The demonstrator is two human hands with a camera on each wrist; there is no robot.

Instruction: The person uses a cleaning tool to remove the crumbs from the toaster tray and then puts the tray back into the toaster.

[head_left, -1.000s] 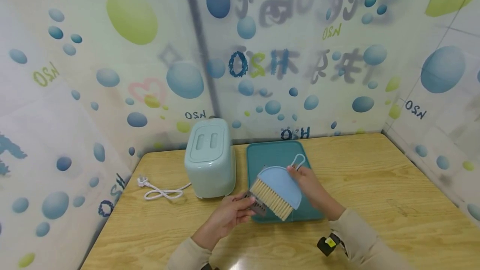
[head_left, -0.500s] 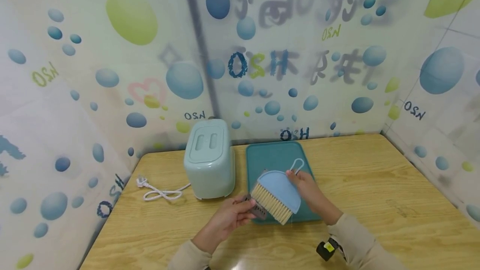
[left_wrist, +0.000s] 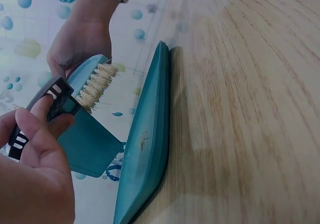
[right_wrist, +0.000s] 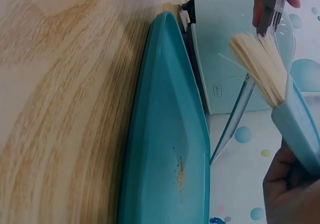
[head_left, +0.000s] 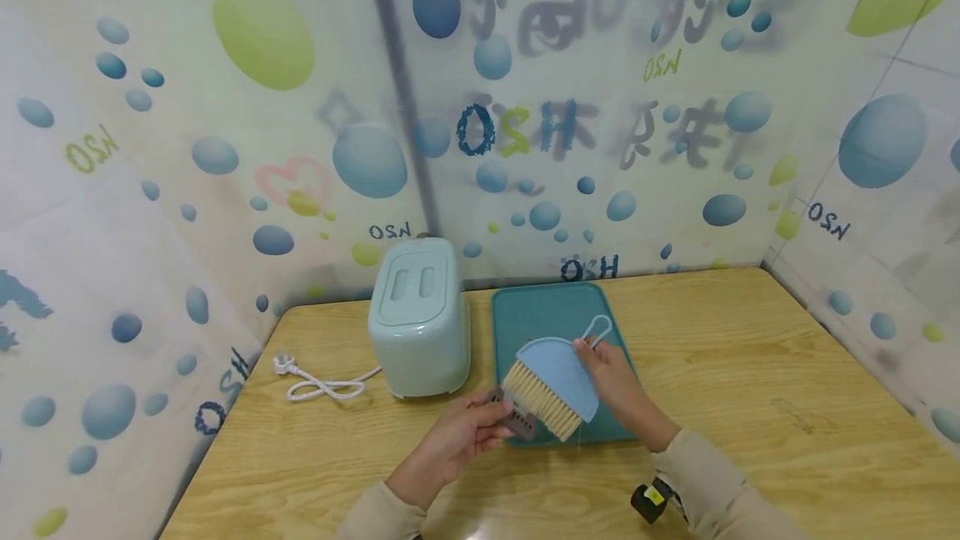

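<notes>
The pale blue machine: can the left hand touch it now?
Probably yes: nothing seems to lie between the left hand and the pale blue machine. But that hand holds a slotted piece, so grabbing looks harder.

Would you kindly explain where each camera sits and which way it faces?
Head: worn there, facing forward and down at the tray; left hand, right hand, sleeves show.
Left wrist: worn there, facing the brush; both hands show.
Right wrist: worn there, facing the brush; both hands show.
Both wrist views share specks on the tray.
</notes>
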